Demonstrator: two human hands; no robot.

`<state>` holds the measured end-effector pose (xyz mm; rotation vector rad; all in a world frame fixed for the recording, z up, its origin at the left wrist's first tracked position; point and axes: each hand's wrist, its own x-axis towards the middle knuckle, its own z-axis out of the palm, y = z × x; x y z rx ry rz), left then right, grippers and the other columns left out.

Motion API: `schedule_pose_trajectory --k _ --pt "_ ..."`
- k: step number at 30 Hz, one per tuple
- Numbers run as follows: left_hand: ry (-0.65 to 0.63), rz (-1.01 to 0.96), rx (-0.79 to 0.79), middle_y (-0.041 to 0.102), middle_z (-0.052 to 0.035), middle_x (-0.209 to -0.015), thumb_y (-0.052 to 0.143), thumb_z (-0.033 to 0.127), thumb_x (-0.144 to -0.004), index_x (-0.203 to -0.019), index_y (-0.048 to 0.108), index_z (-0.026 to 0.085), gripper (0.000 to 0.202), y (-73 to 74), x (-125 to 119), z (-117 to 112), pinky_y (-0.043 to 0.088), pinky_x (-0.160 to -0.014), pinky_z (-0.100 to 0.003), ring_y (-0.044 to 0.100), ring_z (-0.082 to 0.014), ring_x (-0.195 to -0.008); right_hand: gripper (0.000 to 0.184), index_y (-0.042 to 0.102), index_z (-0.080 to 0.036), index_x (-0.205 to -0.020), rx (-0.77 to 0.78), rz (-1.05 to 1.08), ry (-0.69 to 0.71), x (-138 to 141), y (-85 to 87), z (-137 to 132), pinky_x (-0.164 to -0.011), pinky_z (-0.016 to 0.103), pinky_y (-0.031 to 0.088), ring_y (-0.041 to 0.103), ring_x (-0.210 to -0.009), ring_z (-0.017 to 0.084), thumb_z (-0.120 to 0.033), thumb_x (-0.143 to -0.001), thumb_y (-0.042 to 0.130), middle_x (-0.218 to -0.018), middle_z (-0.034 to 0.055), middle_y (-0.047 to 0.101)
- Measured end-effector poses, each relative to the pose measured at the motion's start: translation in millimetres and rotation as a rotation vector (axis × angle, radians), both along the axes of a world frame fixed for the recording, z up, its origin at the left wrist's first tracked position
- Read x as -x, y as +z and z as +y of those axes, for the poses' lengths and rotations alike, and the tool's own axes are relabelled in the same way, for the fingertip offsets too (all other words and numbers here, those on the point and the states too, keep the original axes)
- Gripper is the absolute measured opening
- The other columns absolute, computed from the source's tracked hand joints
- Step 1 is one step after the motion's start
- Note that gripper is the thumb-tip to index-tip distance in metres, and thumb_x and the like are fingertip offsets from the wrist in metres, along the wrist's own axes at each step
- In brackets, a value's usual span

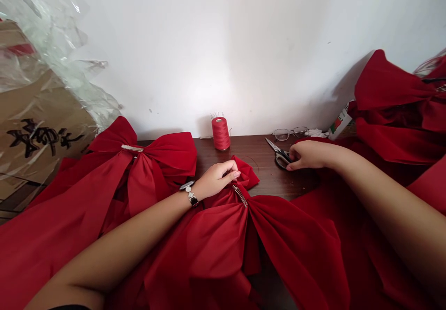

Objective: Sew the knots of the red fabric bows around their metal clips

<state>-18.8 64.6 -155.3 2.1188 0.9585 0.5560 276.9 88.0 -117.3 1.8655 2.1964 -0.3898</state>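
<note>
In front of me a large red fabric bow (296, 240) lies on the table, a metal hair clip (240, 195) at its gathered centre. My left hand (221, 177) is closed on the cloth just above that clip, fingertips pinched together. A thin red thread loops out to the right of this hand. Over to the right, my right hand (308, 154) has its fingers closed at the dark handles of the scissors (278, 152), whose blades point toward the wall. Behind the bow stands a spool of red thread (220, 134) with several needles stuck in its top.
Another red bow with a clip (170, 154) lies to the left, beside a cardboard box (42, 124) and clear plastic wrap (66, 54). Eyeglasses (284, 134) rest near the white wall. More red bows (390, 110) are piled at the right.
</note>
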Motion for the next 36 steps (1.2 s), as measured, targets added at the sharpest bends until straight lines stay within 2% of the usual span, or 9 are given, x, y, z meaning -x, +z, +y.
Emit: schedule_pose_trajectory --k 3,6,9,12,16,19,22,26,36 --pt "-0.007 -0.013 0.008 0.060 0.0015 -0.070 0.045 0.041 -0.092 -0.074 0.047 0.019 0.028 0.2 1 1 0.040 -0.065 -0.024 0.054 -0.0129 -0.065 0.031 0.062 -0.017 -0.065 -0.031 0.051 -0.031 0 -8.9 9 -0.051 0.026 0.032 0.054 -0.057 0.015 -0.046 -0.076 0.062 -0.066 0.0050 0.063" --pt "-0.020 -0.030 0.030 0.061 0.0013 -0.070 0.045 0.041 -0.092 -0.075 0.046 0.019 0.028 -0.9 1 2 0.041 -0.063 -0.024 0.056 -0.0123 -0.063 0.022 0.060 -0.017 -0.065 -0.065 0.088 -0.064 -1 -12.5 14 -0.051 0.026 0.032 0.053 -0.057 0.015 -0.037 -0.073 0.064 -0.065 0.0054 0.062" --pt "-0.028 -0.039 0.046 0.062 0.0015 -0.069 0.043 0.042 -0.093 -0.078 0.046 0.020 0.027 -2.2 2 3 0.042 -0.061 -0.023 0.057 -0.0120 -0.060 0.015 0.060 -0.016 -0.076 -0.051 0.166 -0.065 -3 -2.8 9 -0.053 0.025 0.034 0.053 -0.058 0.014 -0.031 -0.075 0.061 -0.072 0.0053 0.065" --pt "-0.032 -0.055 0.057 0.063 0.0013 -0.068 0.043 0.042 -0.093 -0.077 0.046 0.020 0.028 -3.0 3 5 0.043 -0.060 -0.023 0.058 -0.0119 -0.059 0.025 0.056 -0.018 -0.091 0.084 0.386 0.006 -2 14.3 -2 -0.051 0.023 0.036 0.050 -0.055 0.011 -0.040 -0.079 0.057 -0.077 0.0032 0.066" --pt "-0.051 -0.076 0.077 0.064 0.0009 -0.068 0.043 0.043 -0.094 -0.077 0.045 0.020 0.029 -4.5 5 7 0.044 -0.060 -0.023 0.060 -0.0117 -0.059 0.036 0.052 -0.018 -0.082 0.245 0.705 0.178 10 27.0 -17 -0.051 0.021 0.033 0.045 -0.055 0.009 -0.046 -0.069 0.070 -0.065 -0.0019 0.057" --pt "-0.069 -0.088 0.092 0.065 0.0007 -0.070 0.042 0.042 -0.094 -0.079 0.045 0.020 0.027 -5.9 6 9 0.045 -0.060 -0.023 0.060 -0.0115 -0.058 0.034 0.049 -0.018 -0.073 0.299 0.619 0.241 19 24.4 -22 -0.049 0.020 0.030 0.043 -0.053 0.008 -0.042 -0.067 0.073 -0.059 -0.0045 0.052" --pt "-0.082 -0.095 0.095 0.065 0.0011 -0.069 0.044 0.042 -0.094 -0.079 0.045 0.019 0.027 -6.0 7 10 0.045 -0.062 -0.023 0.060 -0.0113 -0.059 0.034 0.052 -0.018 -0.074 0.368 0.522 0.243 23 18.3 -23 -0.048 0.020 0.032 0.047 -0.054 0.010 -0.044 -0.066 0.073 -0.062 -0.0030 0.055" --pt "-0.095 -0.113 0.118 0.065 0.0015 -0.069 0.043 0.043 -0.094 -0.080 0.045 0.019 0.028 -5.4 7 10 0.045 -0.062 -0.022 0.060 -0.0108 -0.058 0.040 0.059 -0.017 -0.078 0.312 0.416 0.243 23 14.1 -21 -0.049 0.022 0.032 0.046 -0.057 0.012 -0.054 -0.067 0.071 -0.066 -0.0009 0.057" --pt "-0.137 -0.130 0.151 0.065 0.0009 -0.071 0.043 0.043 -0.095 -0.081 0.046 0.019 0.028 -7.6 9 12 0.046 -0.064 -0.023 0.061 -0.0105 -0.059 0.035 0.059 -0.017 -0.072 0.281 0.474 0.325 24 4.5 -15 -0.052 0.022 0.031 0.045 -0.059 0.011 -0.050 -0.067 0.072 -0.063 -0.0027 0.054"
